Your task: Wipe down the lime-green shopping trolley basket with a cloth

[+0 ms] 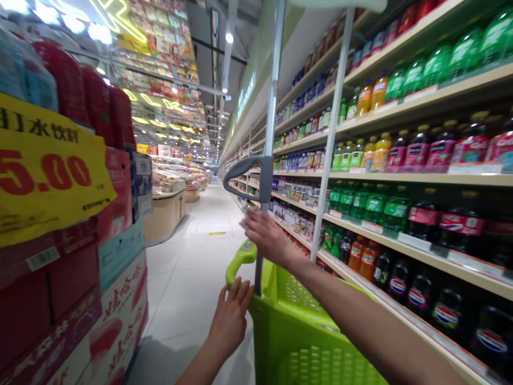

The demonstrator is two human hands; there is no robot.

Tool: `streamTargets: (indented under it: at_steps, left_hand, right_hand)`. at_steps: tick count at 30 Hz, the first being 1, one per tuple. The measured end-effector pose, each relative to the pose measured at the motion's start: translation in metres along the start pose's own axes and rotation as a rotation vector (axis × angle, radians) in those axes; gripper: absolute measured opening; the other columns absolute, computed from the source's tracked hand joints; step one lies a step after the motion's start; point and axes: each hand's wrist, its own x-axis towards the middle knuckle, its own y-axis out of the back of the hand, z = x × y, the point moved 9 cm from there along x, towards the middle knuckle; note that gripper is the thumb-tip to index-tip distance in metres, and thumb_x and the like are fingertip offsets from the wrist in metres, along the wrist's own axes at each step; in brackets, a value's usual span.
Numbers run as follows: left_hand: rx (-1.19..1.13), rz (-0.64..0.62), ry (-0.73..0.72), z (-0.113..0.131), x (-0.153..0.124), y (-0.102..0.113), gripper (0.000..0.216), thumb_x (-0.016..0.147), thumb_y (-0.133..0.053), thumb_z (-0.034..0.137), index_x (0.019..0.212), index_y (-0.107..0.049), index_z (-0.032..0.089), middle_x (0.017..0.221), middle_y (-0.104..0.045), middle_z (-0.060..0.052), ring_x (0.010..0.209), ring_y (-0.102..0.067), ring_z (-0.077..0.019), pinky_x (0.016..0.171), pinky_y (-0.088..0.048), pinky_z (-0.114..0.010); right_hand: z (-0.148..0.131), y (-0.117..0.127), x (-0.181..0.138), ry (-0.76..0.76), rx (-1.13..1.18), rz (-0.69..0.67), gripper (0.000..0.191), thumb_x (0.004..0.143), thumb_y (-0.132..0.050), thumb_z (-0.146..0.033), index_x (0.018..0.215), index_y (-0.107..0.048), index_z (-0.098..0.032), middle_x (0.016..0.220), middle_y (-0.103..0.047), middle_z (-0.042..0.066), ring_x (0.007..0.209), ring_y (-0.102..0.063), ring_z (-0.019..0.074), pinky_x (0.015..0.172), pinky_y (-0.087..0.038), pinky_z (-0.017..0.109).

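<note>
A bright green plastic shopping basket (320, 326) with perforated sides stands before me. A metal pole (270, 112) rises at its near left corner, carrying a grey loop handle (264, 179). My right hand (268, 238) is at the pole just below that loop, its fingers stretched out and slightly blurred; whether it touches the pole I cannot tell. Lower down, my left hand (232, 315) has its fingers extended with the tips at the bottom of the basket's curved green handle (236, 264). Neither hand is wrapped around anything. The basket's inside is mostly hidden.
Shelves (420, 176) of bottled drinks run along the right, close to the basket. Stacked drink cartons (120, 305) with a yellow price sign (48, 176) stand close on the left. A pale tiled aisle (200, 251) stretches ahead, past wooden display counters (164, 214).
</note>
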Motion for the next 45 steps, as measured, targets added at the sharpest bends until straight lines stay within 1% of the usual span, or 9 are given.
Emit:
streamTargets:
  at_steps: [4,7,12,21,26,33,36,39,45]
  left_hand:
    - [-0.029,-0.085,-0.006,0.005,0.005,0.001,0.072,0.061,-0.04,0.005,0.131,-0.034,0.021,0.138,-0.036,-0.005,0.132,-0.019,-0.0225,0.105,-0.017,-0.045]
    - [-0.026,-0.128,-0.016,0.007,0.009,0.001,0.073,0.061,-0.041,0.007,0.132,-0.031,0.018,0.14,-0.031,-0.007,0.133,-0.014,-0.0228,0.106,-0.013,-0.047]
    - [-0.028,-0.149,-0.034,0.008,0.015,-0.002,0.074,0.061,-0.042,0.008,0.133,-0.029,0.015,0.142,-0.028,-0.007,0.134,-0.01,-0.0234,0.107,-0.012,-0.046]
    - [-0.812,0.188,0.206,-0.009,0.026,0.046,0.054,0.063,-0.048,0.013,0.116,-0.047,0.019,0.116,-0.056,-0.007,0.107,-0.051,-0.0205,0.093,-0.039,-0.036]
    - [-1.358,0.091,0.504,0.014,0.016,0.01,0.006,0.061,-0.052,0.016,0.065,-0.056,0.019,0.058,-0.058,0.003,0.056,-0.054,-0.0116,0.058,-0.045,-0.024]
    - [-2.131,-0.108,0.787,0.065,-0.012,-0.023,0.024,0.06,-0.062,0.023,0.082,-0.053,0.017,0.066,-0.06,0.002,0.054,-0.056,-0.0086,0.051,-0.042,-0.019]
    - [-2.216,-0.146,0.792,0.066,-0.011,-0.015,0.021,0.061,-0.063,0.021,0.078,-0.051,0.016,0.064,-0.059,0.001,0.055,-0.058,-0.0088,0.053,-0.042,-0.018]
    - [-2.253,-0.211,0.758,0.068,-0.003,-0.009,0.019,0.061,-0.062,0.019,0.075,-0.05,0.016,0.062,-0.058,0.001,0.052,-0.056,-0.0084,0.05,-0.041,-0.018]
    - [-1.869,0.197,0.681,0.027,0.002,0.015,0.026,0.053,-0.067,0.018,0.076,-0.055,0.018,0.074,-0.062,0.001,0.075,-0.058,-0.0134,0.072,-0.044,-0.024]
  right_hand:
    - [-0.048,-0.041,-0.071,0.155,0.056,-0.292,0.023,0.085,-0.04,-0.013,0.098,-0.059,-0.017,0.109,-0.061,0.007,0.122,-0.038,0.0166,0.103,-0.031,0.037]
    - [-0.039,-0.043,-0.082,0.065,0.094,-0.414,0.027,0.083,-0.045,-0.012,0.107,-0.056,-0.02,0.121,-0.054,0.006,0.125,-0.034,0.0169,0.105,-0.028,0.038]
    - [0.021,-0.018,-0.063,-0.252,0.132,-0.224,0.033,0.082,-0.042,-0.008,0.107,-0.056,-0.023,0.129,-0.047,0.003,0.129,-0.026,0.0192,0.106,-0.02,0.046]
    - [-0.033,-0.015,-0.141,-0.736,0.5,-0.065,0.034,0.066,-0.04,-0.003,0.087,-0.06,-0.02,0.102,-0.06,0.005,0.097,-0.055,0.0171,0.085,-0.045,0.031]
    - [-0.003,-0.012,-0.168,-1.18,0.436,0.128,0.028,0.066,-0.043,-0.014,0.091,-0.053,-0.018,0.073,-0.059,0.001,0.067,-0.055,0.0159,0.065,-0.046,0.027]
    - [-0.036,-0.035,-0.193,-1.2,0.591,0.129,0.023,0.071,-0.045,-0.02,0.093,-0.053,-0.019,0.093,-0.058,0.006,0.089,-0.055,0.0187,0.082,-0.045,0.033]
    - [-0.072,-0.055,-0.199,-1.192,0.877,0.077,0.025,0.071,-0.054,-0.028,0.095,-0.055,-0.02,0.094,-0.06,0.006,0.091,-0.057,0.02,0.083,-0.047,0.035]
    - [-0.087,-0.066,-0.214,-1.368,1.057,0.24,0.031,0.069,-0.059,-0.035,0.096,-0.054,-0.019,0.092,-0.062,0.006,0.089,-0.06,0.0213,0.08,-0.049,0.036]
    - [-0.067,-0.057,-0.213,-1.512,1.246,0.423,0.043,0.066,-0.062,-0.033,0.104,-0.049,-0.02,0.097,-0.064,0.006,0.089,-0.061,0.0197,0.08,-0.05,0.033]
